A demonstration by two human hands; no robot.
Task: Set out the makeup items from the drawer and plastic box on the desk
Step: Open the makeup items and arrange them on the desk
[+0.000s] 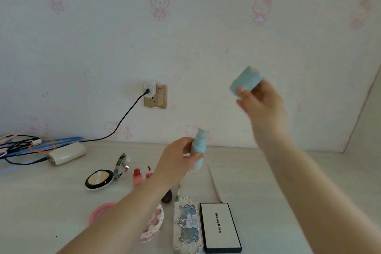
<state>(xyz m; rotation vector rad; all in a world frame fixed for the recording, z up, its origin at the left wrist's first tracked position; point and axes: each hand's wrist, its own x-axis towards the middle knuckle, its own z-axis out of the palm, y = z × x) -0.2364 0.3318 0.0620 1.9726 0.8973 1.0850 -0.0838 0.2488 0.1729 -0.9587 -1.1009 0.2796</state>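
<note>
Pump bottle (198,149), pale blue, upright, cap off: left hand (177,160) grips it round the body, fingers curled at the front, base just above the desk (288,181). Its cap (246,78), same blue, is up and to the right of that grip, well clear of the bottle, pinched in the right hand (260,100) by thumb and fingertips, raised in front of the wall; slightly motion-blurred.

Relative to the left-hand grip:
- just left and lower: two red lip tints (137,176), standing; second one partly hidden by the wrist
- further left: open cushion compact (100,179), mirror lid up
- far left: cream power bank (67,153) with a tangle of cables (26,146)
- right and below: thin brush (214,183) lying on the desk
- below: ornate silver-blue palette (187,225) beside a white black-edged palette (220,227) printed "Mooekiss"
- under the left forearm: dark sponge (167,197), pink round case (101,211), pink-and-white palette (154,222), all partly covered

Wall socket (155,96) above-left of grip, charger plugged in.
</note>
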